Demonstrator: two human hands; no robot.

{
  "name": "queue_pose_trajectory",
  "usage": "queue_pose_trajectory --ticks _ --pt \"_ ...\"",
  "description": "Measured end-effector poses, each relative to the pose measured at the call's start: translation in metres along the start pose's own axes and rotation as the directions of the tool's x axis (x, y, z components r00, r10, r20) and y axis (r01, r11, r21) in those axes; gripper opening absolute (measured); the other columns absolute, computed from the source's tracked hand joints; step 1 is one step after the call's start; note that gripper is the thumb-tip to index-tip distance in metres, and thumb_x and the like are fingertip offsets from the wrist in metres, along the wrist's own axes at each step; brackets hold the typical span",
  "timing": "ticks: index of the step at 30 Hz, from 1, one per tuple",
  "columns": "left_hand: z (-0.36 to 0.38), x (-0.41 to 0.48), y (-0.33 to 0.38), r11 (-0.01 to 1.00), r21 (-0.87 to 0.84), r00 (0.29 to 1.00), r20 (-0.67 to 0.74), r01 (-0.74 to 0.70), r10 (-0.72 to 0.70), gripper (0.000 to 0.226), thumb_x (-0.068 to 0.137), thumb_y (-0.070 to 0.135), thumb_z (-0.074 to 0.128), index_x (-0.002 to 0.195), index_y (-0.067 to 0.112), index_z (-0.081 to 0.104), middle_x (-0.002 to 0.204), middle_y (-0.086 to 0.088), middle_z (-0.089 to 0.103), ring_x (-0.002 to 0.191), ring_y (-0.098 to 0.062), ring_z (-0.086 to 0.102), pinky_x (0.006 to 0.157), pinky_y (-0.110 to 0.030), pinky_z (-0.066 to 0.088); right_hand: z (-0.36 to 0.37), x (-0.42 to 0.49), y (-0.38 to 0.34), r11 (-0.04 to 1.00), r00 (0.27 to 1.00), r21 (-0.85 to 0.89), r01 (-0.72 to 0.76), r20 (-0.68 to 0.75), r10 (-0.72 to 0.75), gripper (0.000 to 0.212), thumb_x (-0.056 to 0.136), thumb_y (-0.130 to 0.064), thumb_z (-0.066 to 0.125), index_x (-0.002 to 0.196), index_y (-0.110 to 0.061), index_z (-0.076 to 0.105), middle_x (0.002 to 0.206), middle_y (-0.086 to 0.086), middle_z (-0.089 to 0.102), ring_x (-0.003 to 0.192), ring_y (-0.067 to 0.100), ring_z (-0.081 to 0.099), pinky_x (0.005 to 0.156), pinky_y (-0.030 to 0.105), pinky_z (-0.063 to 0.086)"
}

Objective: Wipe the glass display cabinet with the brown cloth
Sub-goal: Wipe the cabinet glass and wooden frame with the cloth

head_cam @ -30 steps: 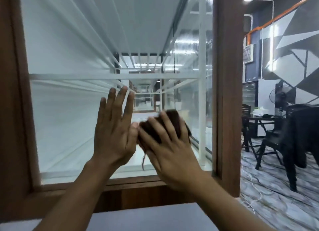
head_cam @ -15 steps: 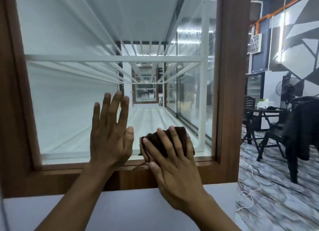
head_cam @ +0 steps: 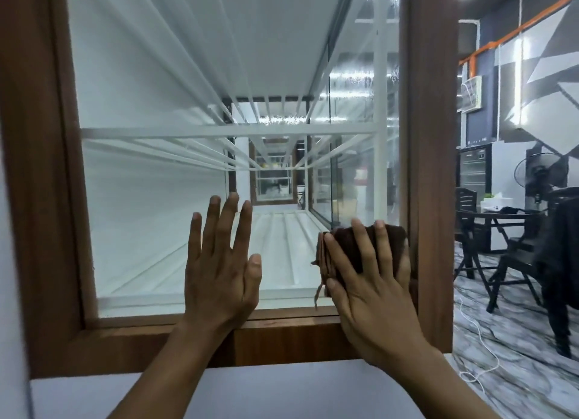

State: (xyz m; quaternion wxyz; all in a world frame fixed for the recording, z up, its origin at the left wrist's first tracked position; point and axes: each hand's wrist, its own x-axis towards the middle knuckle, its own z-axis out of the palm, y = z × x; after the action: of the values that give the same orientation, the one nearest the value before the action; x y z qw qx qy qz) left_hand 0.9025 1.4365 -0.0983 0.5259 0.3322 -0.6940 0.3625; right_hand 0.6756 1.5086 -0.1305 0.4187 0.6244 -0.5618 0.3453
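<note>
The cabinet (head_cam: 156,199) glass stretches up and left of both hands. Left hand (head_cam: 219,274) lies flat on it, fingers spread, empty. Right hand (head_cam: 372,290), fingers straight, presses the cloth (head_cam: 354,246) into the lower-right corner, touching the frame (head_cam: 432,168).

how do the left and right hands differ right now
The left hand is bare, flat against the glass with fingers spread; the right hand presses the brown cloth. The left hand sits mid-pane; the right hand is by the wooden frame. Both point fingers upward.
</note>
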Motion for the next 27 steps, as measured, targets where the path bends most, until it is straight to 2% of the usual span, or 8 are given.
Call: queue_pose_trajectory --ticks 3,8,14,21,27 --pt "0.000 0.002 -0.002 1.000 0.025 1.000 0.018 -0.006 0.006 0.073 0.090 0.028 0.041 0.159 0.010 0.024 0.169 -0.013 0.015 0.158 -0.029 0.007 0.127 -0.053 0.008 -0.011 0.047 -0.003 1.000 1.000 0.003 0.007 -0.026 -0.007 0.064 0.103 -0.049 0.029 0.162 -0.035 0.008 0.171 0.004 -0.003 0.157 0.029 -0.008 0.123 0.056 -0.002" --pt "-0.012 0.053 -0.021 0.997 0.049 0.998 0.022 -0.062 0.061 0.070 0.094 0.029 0.039 0.160 0.012 0.022 0.170 -0.011 0.010 0.158 -0.029 0.005 0.127 -0.054 0.011 -0.028 0.114 -0.013 0.998 0.992 -0.016 0.067 -0.109 -0.068 0.062 0.103 -0.050 0.026 0.161 -0.036 0.010 0.171 0.003 -0.002 0.157 0.028 -0.008 0.124 0.056 -0.009" --pt "-0.037 0.173 -0.039 0.997 0.027 0.997 -0.005 -0.078 0.078 0.064 0.097 0.025 0.036 0.159 0.009 0.026 0.169 -0.013 0.016 0.158 -0.031 0.010 0.127 -0.055 0.014 -0.069 0.213 -0.012 0.997 0.978 0.015 0.071 -0.196 -0.067 0.064 0.100 -0.047 0.038 0.160 -0.033 0.022 0.170 0.007 0.009 0.158 0.030 0.003 0.123 0.063 0.005" --pt "-0.073 0.318 -0.051 0.998 -0.001 0.997 0.042 -0.064 0.064 0.061 0.098 0.025 0.036 0.157 0.009 0.030 0.167 -0.014 0.020 0.157 -0.033 0.013 0.125 -0.058 0.018 -0.132 0.354 0.008 0.997 0.961 0.039 0.064 -0.273 -0.051 0.067 0.097 -0.044 0.048 0.159 -0.029 0.029 0.167 0.010 0.015 0.156 0.036 0.006 0.123 0.065 0.008" --pt "-0.113 0.422 -0.085 1.000 0.015 0.997 0.080 -0.003 0.002 0.064 0.095 0.021 0.042 0.158 0.011 0.030 0.169 -0.013 0.015 0.157 -0.033 0.009 0.128 -0.048 0.011 -0.173 0.450 0.016 0.997 0.942 0.037 0.071 -0.332 -0.055 0.062 0.098 -0.040 0.048 0.156 -0.022 0.037 0.153 0.007 0.026 0.150 0.037 0.018 0.122 0.066 0.010"
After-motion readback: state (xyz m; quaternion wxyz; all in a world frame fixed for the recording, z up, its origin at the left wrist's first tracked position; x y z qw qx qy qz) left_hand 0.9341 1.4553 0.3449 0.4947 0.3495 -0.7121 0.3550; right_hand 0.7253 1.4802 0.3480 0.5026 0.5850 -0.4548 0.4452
